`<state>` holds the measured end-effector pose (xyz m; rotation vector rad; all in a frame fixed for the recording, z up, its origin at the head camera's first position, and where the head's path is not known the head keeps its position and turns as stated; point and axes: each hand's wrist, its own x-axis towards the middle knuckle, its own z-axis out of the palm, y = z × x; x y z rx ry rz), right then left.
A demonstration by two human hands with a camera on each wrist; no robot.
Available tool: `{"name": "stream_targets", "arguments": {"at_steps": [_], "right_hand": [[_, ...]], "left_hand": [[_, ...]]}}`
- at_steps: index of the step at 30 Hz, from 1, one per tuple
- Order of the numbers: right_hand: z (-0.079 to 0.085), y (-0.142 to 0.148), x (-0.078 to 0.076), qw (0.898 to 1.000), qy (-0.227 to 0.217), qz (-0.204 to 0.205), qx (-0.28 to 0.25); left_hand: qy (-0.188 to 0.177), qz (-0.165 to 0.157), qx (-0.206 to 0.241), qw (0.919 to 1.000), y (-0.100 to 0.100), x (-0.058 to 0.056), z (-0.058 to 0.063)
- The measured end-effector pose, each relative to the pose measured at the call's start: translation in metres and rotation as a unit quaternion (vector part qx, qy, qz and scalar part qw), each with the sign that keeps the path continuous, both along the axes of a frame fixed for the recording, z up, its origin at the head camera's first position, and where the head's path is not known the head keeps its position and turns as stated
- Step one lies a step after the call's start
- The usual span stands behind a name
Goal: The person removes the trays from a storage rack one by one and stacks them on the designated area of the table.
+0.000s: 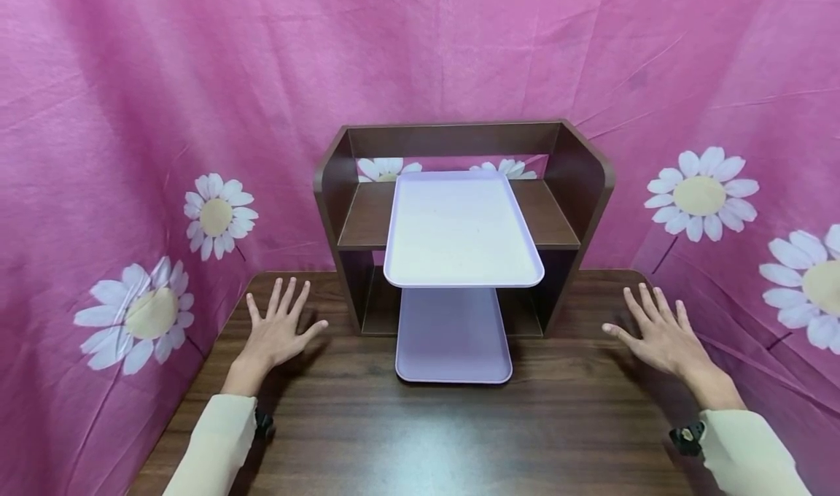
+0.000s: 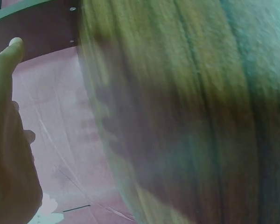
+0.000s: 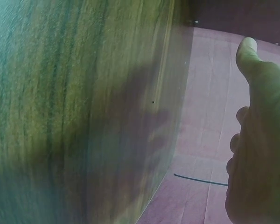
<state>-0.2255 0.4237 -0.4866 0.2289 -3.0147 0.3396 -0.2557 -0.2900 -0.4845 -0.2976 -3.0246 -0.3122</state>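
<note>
On the near part of the dark wooden table [image 1: 420, 438], the left hand [image 1: 278, 332] and right hand [image 1: 659, 335] lie flat with fingers spread, holding nothing. Between them, farther back, a lilac tray [image 1: 453, 335] lies under a brown shelf [image 1: 590, 182], which carries another tray [image 1: 459, 226].

Dark wood-grain table [image 1: 459, 430] and shelf [image 1: 577, 190], smooth matt lilac plastic trays [image 1: 459, 233], creased pink cloth backdrop [image 1: 164, 80]

My cream sleeves [image 1: 216, 438] lie on a dark brown wood-grain surface [image 1: 420, 438]; lilac trays [image 1: 459, 226] sit in a dark brown shelf [image 1: 577, 182], before pink cloth [image 1: 131, 80] printed with white daisies.
</note>
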Motion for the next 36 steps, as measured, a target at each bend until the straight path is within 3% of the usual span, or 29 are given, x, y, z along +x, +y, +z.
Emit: {"name": "stream_targets", "arguments": {"at_steps": [6, 10, 14, 16, 19, 23, 30, 36], "right_hand": [[0.004, -0.005, -0.001, 1.000, 0.011, 0.012, -0.008], [0.017, -0.011, -0.001, 1.000, 0.001, -0.010, -0.022], [0.030, -0.023, 0.005, 0.998, -0.005, -0.026, -0.053], [0.033, -0.032, 0.010, 0.994, -0.002, -0.019, -0.105], [0.037, -0.047, 0.019, 0.974, -0.026, -0.005, -0.224], [0.039, -0.067, 0.030, 0.931, -0.081, -0.010, -0.356], [0.039, -0.094, 0.039, 0.887, -0.127, -0.040, -0.442], [0.035, -0.118, 0.048, 0.858, -0.149, -0.020, -0.492]], "left_hand": [[0.015, -0.009, 0.010, 0.9998, 0.003, 0.000, 0.004], [0.037, -0.025, 0.024, 0.9987, 0.007, 0.000, 0.012], [0.081, -0.042, 0.027, 0.9954, 0.009, 0.003, 0.019], [0.106, -0.044, 0.029, 0.9929, 0.010, 0.005, 0.021], [0.138, -0.040, 0.041, 0.9888, 0.014, 0.010, 0.023], [0.174, -0.037, 0.073, 0.9813, 0.019, 0.015, 0.026], [0.251, -0.043, 0.120, 0.9595, 0.030, 0.018, 0.036], [0.260, -0.028, 0.195, 0.9452, 0.044, 0.020, 0.049]]}}
